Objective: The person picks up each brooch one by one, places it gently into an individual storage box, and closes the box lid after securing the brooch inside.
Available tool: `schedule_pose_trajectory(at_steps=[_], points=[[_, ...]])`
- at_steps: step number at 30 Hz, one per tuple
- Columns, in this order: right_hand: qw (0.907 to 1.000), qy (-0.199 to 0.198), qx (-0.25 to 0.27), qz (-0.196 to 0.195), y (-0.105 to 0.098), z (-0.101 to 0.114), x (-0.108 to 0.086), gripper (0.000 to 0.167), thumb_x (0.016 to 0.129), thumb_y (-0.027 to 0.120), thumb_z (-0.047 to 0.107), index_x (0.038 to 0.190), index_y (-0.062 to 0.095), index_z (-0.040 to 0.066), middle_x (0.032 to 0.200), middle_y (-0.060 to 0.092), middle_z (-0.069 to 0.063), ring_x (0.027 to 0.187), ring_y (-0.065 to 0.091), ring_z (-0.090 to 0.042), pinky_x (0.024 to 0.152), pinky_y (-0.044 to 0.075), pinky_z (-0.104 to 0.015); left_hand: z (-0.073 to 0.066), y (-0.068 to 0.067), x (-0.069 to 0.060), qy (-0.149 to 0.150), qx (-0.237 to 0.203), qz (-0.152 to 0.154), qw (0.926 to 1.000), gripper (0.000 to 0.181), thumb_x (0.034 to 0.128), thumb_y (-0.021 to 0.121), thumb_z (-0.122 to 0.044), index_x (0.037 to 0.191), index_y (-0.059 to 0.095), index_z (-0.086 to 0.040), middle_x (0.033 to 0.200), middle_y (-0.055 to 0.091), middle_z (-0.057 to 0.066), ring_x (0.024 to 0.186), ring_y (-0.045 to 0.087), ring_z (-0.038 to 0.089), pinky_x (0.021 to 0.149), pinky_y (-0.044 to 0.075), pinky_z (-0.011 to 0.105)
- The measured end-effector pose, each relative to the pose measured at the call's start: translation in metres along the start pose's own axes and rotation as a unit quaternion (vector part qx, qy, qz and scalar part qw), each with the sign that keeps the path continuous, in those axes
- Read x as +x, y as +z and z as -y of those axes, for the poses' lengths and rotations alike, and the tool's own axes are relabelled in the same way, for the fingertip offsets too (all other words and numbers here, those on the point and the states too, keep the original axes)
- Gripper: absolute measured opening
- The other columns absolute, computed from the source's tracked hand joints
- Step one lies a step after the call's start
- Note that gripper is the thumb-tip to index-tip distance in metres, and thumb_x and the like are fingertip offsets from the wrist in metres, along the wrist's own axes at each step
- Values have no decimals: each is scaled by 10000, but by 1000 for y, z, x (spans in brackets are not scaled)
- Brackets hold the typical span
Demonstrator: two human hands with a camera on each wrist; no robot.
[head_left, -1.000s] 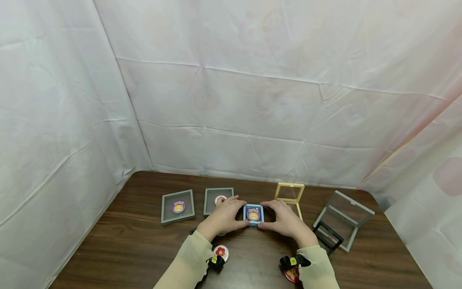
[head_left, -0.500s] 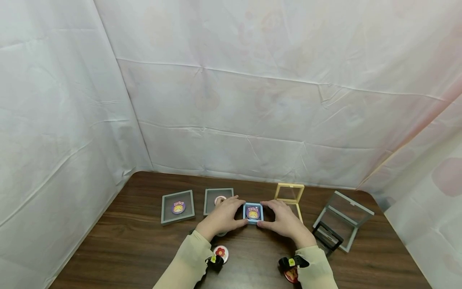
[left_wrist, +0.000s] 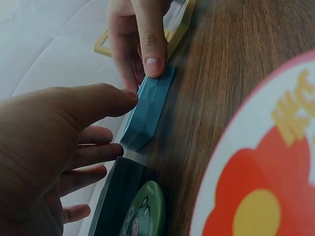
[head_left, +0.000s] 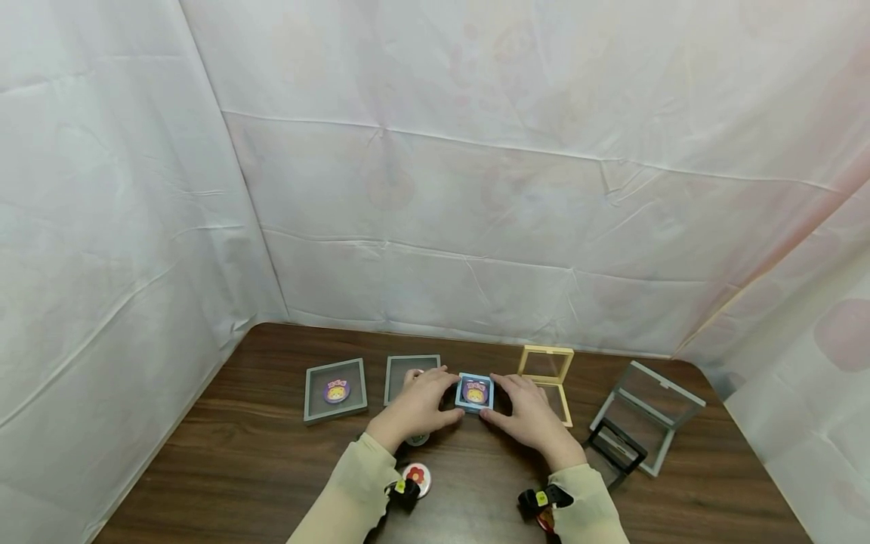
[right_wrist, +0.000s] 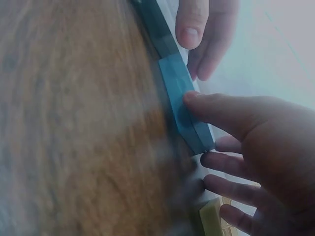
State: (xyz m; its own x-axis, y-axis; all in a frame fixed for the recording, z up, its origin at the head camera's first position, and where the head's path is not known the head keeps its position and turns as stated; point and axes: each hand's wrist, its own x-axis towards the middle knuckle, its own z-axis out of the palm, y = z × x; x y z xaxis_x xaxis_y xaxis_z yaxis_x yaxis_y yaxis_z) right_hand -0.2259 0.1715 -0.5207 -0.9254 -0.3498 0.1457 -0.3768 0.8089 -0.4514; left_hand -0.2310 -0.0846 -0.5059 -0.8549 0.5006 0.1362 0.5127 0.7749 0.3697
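A small square blue case (head_left: 465, 409) with a purple cartoon badge (head_left: 475, 391) in it lies on the table between both hands. My left hand (head_left: 418, 404) grips its left side, thumb at the near corner and forefinger at the far one. My right hand (head_left: 533, 415) holds the right side in the same way. In the left wrist view, both thumbs are at the case's (left_wrist: 146, 113) near side. The right wrist view shows the right thumb against the blue case (right_wrist: 179, 93), with other fingers spread beyond its end.
Left stand a grey frame (head_left: 308, 393) with a purple badge and another grey frame (head_left: 389, 378), partly behind my left hand. Right are an open yellow case (head_left: 569, 412), an open grey frame (head_left: 655, 412) and a black one (head_left: 632, 452). A flower badge (head_left: 417, 478) lies near my left wrist.
The blue case has moved away from my body and slightly left, with both hands at its sides. My right forearm has also shifted a little left.
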Motion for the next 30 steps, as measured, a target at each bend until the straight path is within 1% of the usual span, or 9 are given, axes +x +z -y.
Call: schedule_pose_trajectory(at_steps=[7,11,18,24,30], points=[[9999,-16,-3,-139,2,0,1,686,997,827,398,1556,599,71,1439,664,-129,1353,602,-374,1050,452,-674,2,0,0,-13,-42,-42,10000,584,999,812,-447,1469,683,-124,1488,677,55,1509,512,272,1147,367,596],[9996,-6,-57,-262,5,1,1,661,1002,826,373,1547,607,69,1424,677,-124,1334,613,-372,1044,459,-664,4,0,0,-12,-111,-54,9999,575,995,820,-433,1459,690,-118,1484,679,64,1506,514,283,1152,375,603],[9987,75,-143,-488,9,4,3,632,1003,828,353,1523,625,56,1403,694,-136,1314,630,-382,1033,475,-663,7,-1,0,179,-160,-164,9996,545,988,834,-378,1421,704,-74,1449,697,98,1484,538,326,1173,422,611],[9980,122,-209,-591,10,5,3,626,1000,831,350,1511,631,46,1388,703,-145,1300,630,-386,1019,478,-649,9,-1,0,228,-210,-222,9993,535,990,837,-354,1415,703,-58,1433,704,116,1456,562,345,1186,426,609],[9979,121,-197,-597,11,6,2,625,999,834,342,1507,632,39,1380,704,-148,1289,632,-385,1003,479,-642,10,-3,-1,217,-162,-184,9995,539,1001,823,-359,1429,696,-57,1433,704,122,1409,603,330,1181,446,574]])
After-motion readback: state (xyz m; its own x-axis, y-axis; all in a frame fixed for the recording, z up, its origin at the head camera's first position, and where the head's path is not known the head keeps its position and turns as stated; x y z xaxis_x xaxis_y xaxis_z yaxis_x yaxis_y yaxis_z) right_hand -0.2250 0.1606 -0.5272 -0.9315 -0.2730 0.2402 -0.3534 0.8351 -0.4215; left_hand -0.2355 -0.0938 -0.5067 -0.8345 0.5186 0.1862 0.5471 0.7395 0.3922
